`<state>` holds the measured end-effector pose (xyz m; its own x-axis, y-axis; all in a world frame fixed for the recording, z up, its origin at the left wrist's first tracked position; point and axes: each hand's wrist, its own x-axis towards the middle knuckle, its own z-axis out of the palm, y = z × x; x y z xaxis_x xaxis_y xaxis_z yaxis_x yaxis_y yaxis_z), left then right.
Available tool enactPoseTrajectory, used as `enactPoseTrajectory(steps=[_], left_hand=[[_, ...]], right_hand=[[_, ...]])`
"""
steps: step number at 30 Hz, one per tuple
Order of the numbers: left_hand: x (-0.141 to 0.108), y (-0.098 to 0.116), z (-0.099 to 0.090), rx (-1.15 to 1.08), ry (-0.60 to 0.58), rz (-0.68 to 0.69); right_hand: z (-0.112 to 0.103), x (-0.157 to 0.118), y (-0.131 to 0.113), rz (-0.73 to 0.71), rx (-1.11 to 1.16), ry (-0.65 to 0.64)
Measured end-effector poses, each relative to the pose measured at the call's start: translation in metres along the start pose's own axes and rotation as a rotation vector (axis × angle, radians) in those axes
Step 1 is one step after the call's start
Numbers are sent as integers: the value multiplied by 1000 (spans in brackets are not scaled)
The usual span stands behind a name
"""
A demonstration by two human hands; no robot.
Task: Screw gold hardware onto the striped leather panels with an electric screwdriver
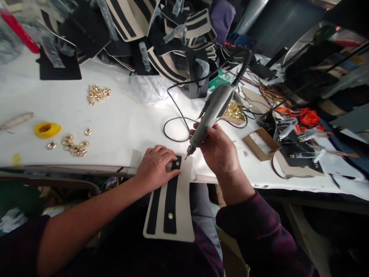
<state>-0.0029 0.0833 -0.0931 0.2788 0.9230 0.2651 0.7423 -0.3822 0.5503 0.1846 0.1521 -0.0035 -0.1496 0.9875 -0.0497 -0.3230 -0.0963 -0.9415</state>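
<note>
A beige panel with two black stripes (184, 207) lies partly on the table's front edge and hangs over it toward my lap. One black stripe carries two small gold fittings, near its top and bottom. My left hand (157, 167) presses on the panel's upper left part, thumb and fingertips either side of the upper fitting (177, 164). My right hand (219, 148) is wrapped round a grey electric screwdriver (211, 111). Its tip points down, close to the panel's top right edge; whether it touches is hard to tell.
Striped and black panels (170, 65) are heaped at the back. Gold clasps (75, 146) and yellow tape (47, 130) lie left. A small open box (261, 144) and gold pieces (234, 111) stand right. A black cable (168, 90) loops behind the screwdriver.
</note>
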Motion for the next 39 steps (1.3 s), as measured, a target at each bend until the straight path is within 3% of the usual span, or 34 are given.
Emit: enactPoseTrajectory(steps=[4,7,20,39], left_hand=[[-1,0,-1,-14,2,-7],[-1,1,-2,-16,8,-13],[-1,1,-3,-22,20,0],[0,0,-2,-30,13,-6]], right_hand=[[30,-15,23,-80,27,240],[36,-18,35,-180,-104,308],[34,-22,53,-278,-263,242],[32,-22,62,-267,-299,226]])
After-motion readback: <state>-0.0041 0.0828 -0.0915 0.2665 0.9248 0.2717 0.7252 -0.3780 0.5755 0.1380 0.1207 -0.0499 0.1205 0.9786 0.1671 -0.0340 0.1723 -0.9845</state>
